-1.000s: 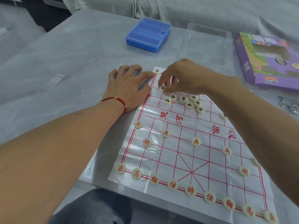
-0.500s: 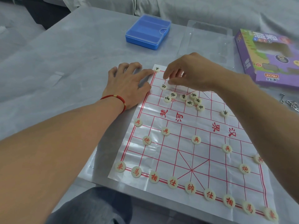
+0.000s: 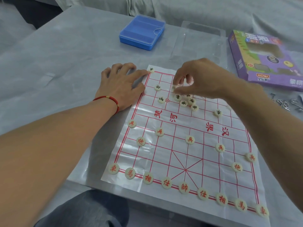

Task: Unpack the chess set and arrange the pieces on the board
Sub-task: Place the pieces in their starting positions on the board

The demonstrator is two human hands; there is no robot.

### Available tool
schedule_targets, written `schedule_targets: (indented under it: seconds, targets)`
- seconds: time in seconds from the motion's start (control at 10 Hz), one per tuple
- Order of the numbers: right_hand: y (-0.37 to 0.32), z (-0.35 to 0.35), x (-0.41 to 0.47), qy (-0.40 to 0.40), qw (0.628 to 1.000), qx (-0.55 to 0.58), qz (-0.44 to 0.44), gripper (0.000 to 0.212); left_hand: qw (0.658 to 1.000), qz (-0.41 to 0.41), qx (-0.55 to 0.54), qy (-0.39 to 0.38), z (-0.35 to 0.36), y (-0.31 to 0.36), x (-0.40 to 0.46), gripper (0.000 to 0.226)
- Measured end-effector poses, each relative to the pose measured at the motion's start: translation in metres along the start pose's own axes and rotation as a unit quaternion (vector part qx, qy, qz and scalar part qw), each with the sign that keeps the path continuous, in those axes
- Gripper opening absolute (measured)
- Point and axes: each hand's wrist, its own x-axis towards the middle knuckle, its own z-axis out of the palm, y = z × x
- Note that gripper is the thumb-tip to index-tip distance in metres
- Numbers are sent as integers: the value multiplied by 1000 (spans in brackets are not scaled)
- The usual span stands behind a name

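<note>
Cream piece [image 3: 174, 87] pinched in right hand [image 3: 199, 79] fingers above paper board [image 3: 193, 154]; left hand [image 3: 120, 86] fingers flat, spread.

Both forearms are bare, no sleeves anywhere in view. The left hand [image 3: 120, 86] has a thin red cord bracelet with small gold beads [image 3: 109, 99] on its wrist (snug fit). The right hand [image 3: 199, 78] wears nothing. Dark grey trousers [image 3: 85, 210] cover the knee below.
</note>
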Motion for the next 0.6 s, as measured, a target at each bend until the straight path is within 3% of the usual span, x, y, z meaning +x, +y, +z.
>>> schedule_targets:
  seconds: [0.2,0.6]
  targets:
    - [51,-32,-18,98,984,14,145,20,1000,3,6,0,2,-2,1,48]
    - [52,-2,0,18,979,-63,194,37,1000,4,10,1,3,-4,1,49]
